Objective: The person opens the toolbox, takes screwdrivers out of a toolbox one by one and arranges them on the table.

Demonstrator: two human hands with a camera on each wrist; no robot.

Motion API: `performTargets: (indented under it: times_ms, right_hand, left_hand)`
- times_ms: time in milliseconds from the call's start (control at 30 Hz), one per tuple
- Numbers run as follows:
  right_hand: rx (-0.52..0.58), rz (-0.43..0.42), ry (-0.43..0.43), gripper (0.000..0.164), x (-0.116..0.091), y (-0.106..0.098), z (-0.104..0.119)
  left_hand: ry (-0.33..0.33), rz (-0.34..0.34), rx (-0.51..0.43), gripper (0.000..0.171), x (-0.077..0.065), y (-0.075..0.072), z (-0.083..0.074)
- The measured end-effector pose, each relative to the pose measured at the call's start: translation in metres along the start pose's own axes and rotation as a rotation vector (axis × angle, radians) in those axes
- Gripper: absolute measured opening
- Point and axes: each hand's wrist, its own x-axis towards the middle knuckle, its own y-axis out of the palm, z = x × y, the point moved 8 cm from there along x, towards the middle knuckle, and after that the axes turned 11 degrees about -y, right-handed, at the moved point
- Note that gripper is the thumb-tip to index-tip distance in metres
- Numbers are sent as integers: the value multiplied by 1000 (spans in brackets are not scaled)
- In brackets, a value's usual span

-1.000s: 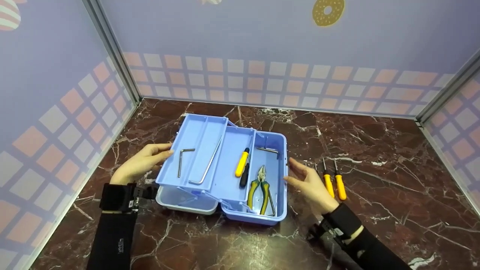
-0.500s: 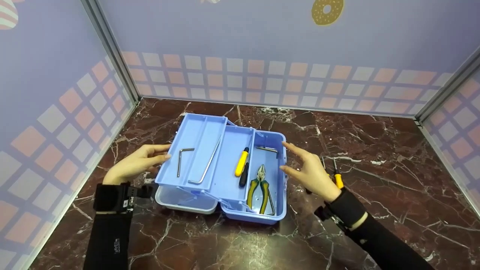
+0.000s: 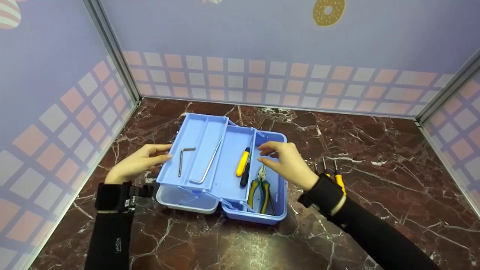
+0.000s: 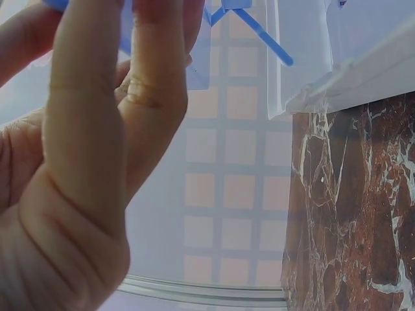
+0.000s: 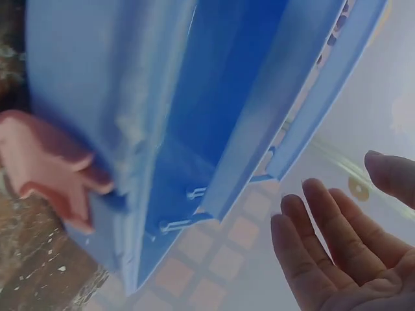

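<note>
A light blue toolbox [image 3: 262, 218] stands with its stepped trays fanned to the left. At the upper tray [image 3: 197, 125] my left hand [image 3: 138, 161] holds the left edge between thumb and fingers. Two hex keys [image 3: 181, 165] lie in that tray. The middle tray [image 3: 227, 187] bears a yellow-handled tool [image 3: 243, 163] and a black-handled one [image 3: 245, 176]. Over the deep compartment hovers my right hand [image 3: 288, 161], fingers loosely bent with nothing between them. Below it lie green-and-yellow pliers [image 3: 263, 191]. A hex key at the compartment's back is hidden behind the hand.
Yellow-handled screwdrivers [image 3: 339, 183] lie on the brown marbled table [image 3: 393, 180] right of the toolbox, partly covered by my right wrist. A pink latch [image 5: 48, 159] sits on the box's outer wall. Patterned panels [image 3: 262, 37] enclose the table at back and sides.
My right hand has come away from the toolbox's right rim, opened, and moved left over the deep compartment. My left hand has stayed at the tray's edge.
</note>
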Motion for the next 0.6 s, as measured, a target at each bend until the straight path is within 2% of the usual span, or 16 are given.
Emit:
performTargets:
  times_ms: [233,400,600]
  right_hand:
    - [-44,59,-27,18,19,16,6]
    - [-81,81,-26,16,30,27,7]
    - [-152,104,-8,14,39,37,8]
  left_hand:
    - [-6,-3,13,59,-1,1,-1]
    - [-20,-20,36,59,0,0,0]
    - [-21,-21,21,59,-1,-1,1]
